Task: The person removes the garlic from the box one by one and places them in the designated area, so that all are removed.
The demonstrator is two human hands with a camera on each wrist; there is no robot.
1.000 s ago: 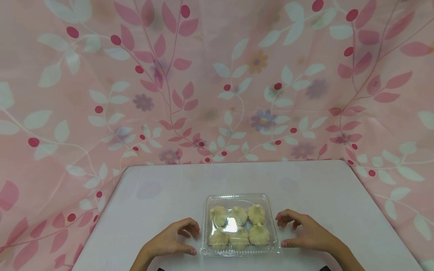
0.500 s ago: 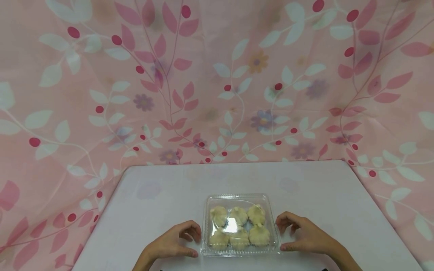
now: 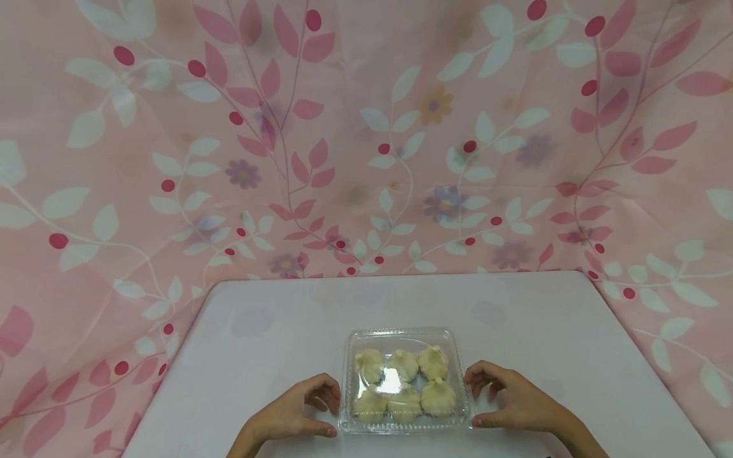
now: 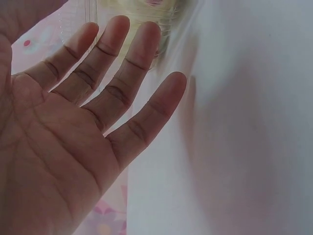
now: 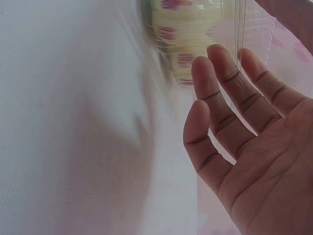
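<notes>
The fingers [image 4: 150, 115] of the left hand [image 3: 298, 408] and right hand [image 3: 518, 401] curve loosely, gripping nothing. Between them, on the counter [image 3: 286, 324], sits a clear box [image 3: 406, 427] of pale pieces [image 3: 438, 397]; fingertip contact is unclear. Uneven squeezing could buckle its seemingly thin plastic.

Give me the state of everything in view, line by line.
Box: lid closed, lying flat.
Pale pieces: six, inside the box, two rows of three.
Left hand: fingers loosely bent, beside the box; touch unclear.
Right hand: fingers loosely bent, beside the box; touch unclear.
Table: cloth-covered.
Curtain: hanging, creased.
</notes>
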